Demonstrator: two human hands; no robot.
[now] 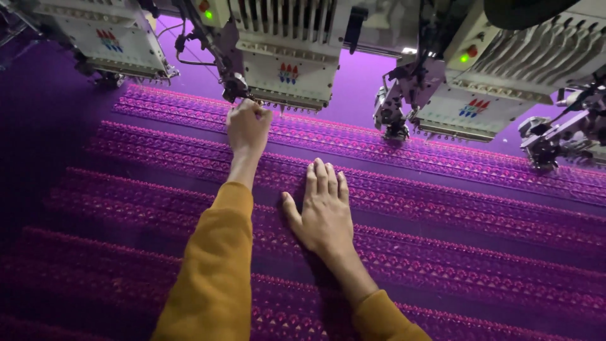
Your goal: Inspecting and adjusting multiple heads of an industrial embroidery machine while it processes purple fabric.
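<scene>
Both hands: right hand (323, 211) flat on purple fabric (442, 208), left hand (247, 126) under embroidery head (287, 63).

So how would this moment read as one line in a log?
left hand: pinched at needles of embroidery head | right hand: flat on purple cloth | sleeves: mustard

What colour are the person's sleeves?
The sleeves are mustard yellow, seen best in the head view.

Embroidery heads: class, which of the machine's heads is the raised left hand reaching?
The middle head: the left hand is at its needle row. The others stand off to either side.
</scene>
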